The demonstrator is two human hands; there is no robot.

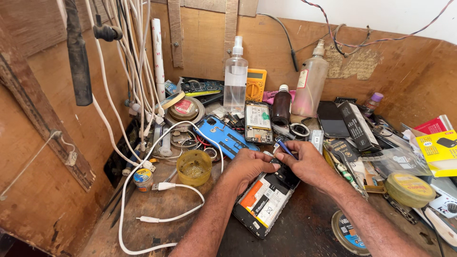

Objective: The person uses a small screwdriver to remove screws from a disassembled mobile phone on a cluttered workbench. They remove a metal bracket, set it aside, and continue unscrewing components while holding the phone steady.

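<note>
An opened phone lies back-up on the wooden bench, its battery and inner parts exposed. My left hand rests on the phone's upper left edge, fingers curled against it. Gripping a thin blue-handled tool, my right hand has its fingertips at the phone's top end. The tool's tip is hidden between my fingers. The two hands almost touch above the phone.
A blue phone cover and another opened phone lie just behind. A yellow cup, white cables, spray bottles, a yellow multimeter, tape rolls and boxes crowd the bench. Wooden walls close in on all sides.
</note>
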